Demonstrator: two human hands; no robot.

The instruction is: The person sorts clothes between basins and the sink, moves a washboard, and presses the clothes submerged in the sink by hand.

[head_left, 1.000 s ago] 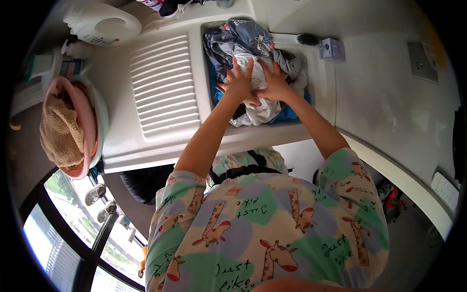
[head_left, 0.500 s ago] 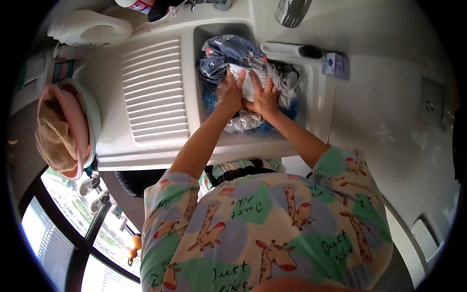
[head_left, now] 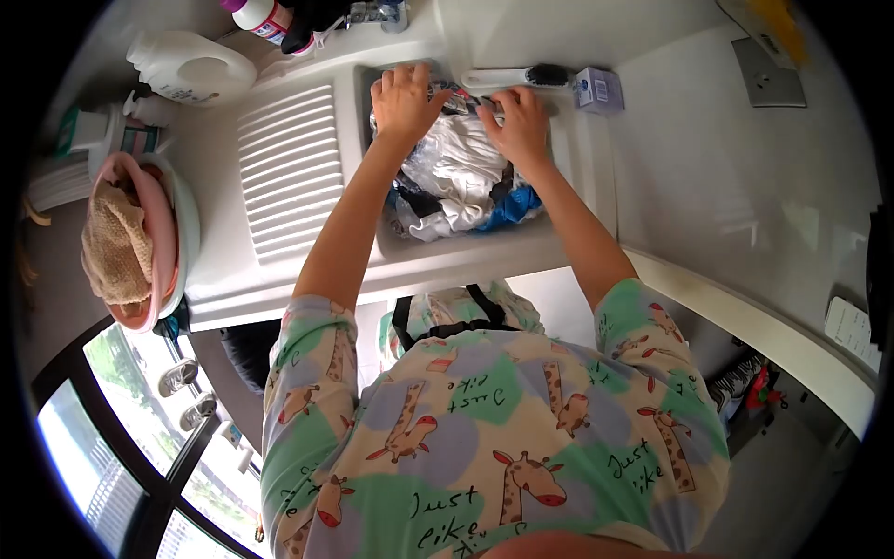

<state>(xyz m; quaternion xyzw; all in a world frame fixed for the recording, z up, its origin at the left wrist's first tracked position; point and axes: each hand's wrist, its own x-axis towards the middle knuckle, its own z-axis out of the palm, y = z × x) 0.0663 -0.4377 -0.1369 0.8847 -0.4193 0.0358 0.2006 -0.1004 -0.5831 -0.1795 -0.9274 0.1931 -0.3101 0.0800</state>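
White, blue and dark clothes (head_left: pixel 466 163) lie wet in the sink basin (head_left: pixel 372 233), with water around them. My left hand (head_left: pixel 406 102) rests over the clothes at the basin's far left, its fingers a little apart. At the far right of the basin, my right hand (head_left: pixel 518 126) touches the far edge of the pile, fingers spread and slightly bent. What lies under both palms is hidden. The white cloth between the hands is bunched in folds, and a blue piece shows at the near right.
Left of the basin is a ribbed washboard (head_left: pixel 293 172). A brush (head_left: pixel 517 76) and a small purple box (head_left: pixel 598 91) stand behind and to the right. A white jug (head_left: pixel 191 68), a pink-and-white bottle (head_left: pixel 265 19) and a pink basin (head_left: pixel 160 233) holding a brown towel are leftward.
Both hands have moved from the middle of the pile to its far side and apart from each other. The grey-blue garment there is now mostly covered, and more white cloth shows.
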